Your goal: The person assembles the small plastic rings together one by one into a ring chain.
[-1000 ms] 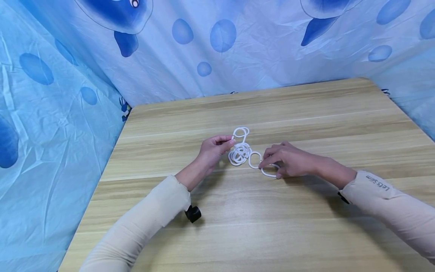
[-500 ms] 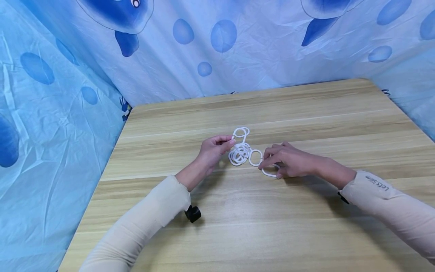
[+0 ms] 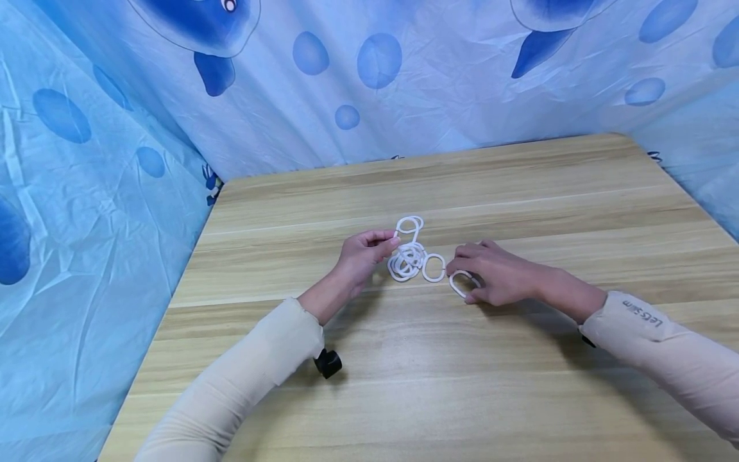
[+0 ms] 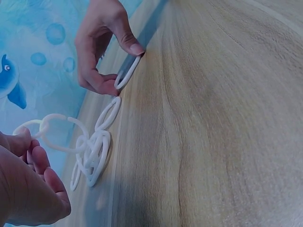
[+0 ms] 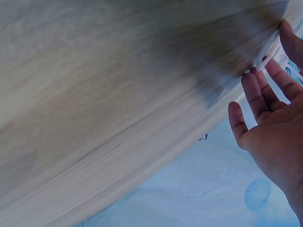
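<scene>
Two bare hands on my feed, above one pale wood-grain tabletop. The left hand pinches one white, plastic-looking ring between thumb and fingers; a second white, split ring appears hooked to it, just beyond the fingertips. The right hand holds one slim white oval ring, thumb tip at one end, a fingertip at the other; little finger spread apart.

Between the hands I count one flat-lying white oval link, just beyond the right fingertips. Just beside the left fingertips: one tangled heap of white rings, too overlapped for me to count.

Two cream sleeves behind the fingers, one lettered. One black cylindrical piece at the left cuff. Well beyond both hands, blue sea-print curtain.
</scene>
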Demonstrator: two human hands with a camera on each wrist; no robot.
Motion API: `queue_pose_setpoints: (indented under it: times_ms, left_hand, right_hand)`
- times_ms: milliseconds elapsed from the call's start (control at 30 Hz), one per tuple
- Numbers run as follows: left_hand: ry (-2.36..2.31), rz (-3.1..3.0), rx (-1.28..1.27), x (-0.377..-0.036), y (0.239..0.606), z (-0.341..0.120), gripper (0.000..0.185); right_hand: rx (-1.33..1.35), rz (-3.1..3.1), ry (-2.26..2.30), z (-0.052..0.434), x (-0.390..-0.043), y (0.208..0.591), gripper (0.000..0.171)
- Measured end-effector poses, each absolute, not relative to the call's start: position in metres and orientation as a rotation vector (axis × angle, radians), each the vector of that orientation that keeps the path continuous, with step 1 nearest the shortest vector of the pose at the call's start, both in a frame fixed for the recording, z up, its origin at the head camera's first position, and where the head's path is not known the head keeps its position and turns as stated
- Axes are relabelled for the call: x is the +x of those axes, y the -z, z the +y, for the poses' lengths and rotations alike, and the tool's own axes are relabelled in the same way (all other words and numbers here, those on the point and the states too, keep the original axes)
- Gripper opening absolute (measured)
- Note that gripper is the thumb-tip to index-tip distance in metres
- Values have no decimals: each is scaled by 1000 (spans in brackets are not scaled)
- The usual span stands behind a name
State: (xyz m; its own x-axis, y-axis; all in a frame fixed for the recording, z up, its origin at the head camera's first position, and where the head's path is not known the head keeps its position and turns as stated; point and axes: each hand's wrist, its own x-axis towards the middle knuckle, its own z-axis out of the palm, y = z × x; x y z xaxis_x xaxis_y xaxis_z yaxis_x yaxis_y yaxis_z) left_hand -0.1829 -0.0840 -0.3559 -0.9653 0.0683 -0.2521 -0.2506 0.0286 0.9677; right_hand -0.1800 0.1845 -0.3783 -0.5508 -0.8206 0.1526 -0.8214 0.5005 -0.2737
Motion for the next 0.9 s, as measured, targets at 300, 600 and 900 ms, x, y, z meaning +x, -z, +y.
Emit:
queue_pose_setpoints:
  times_ms: [300, 600, 900]
  left_hand:
    - [-2032, 2068, -188, -183, 356, -85, 25]
    - [-2033, 2057, -179, -183, 356, -87, 24]
    - [-2046, 2040, -184, -183, 357, -87, 24]
  right_hand:
    - [1438, -2711, -458, 182, -180, 375, 39]
    - [1335, -2687, -878, 180, -194, 361, 38]
    - [1212, -2656, -1154, 174, -210, 344, 38]
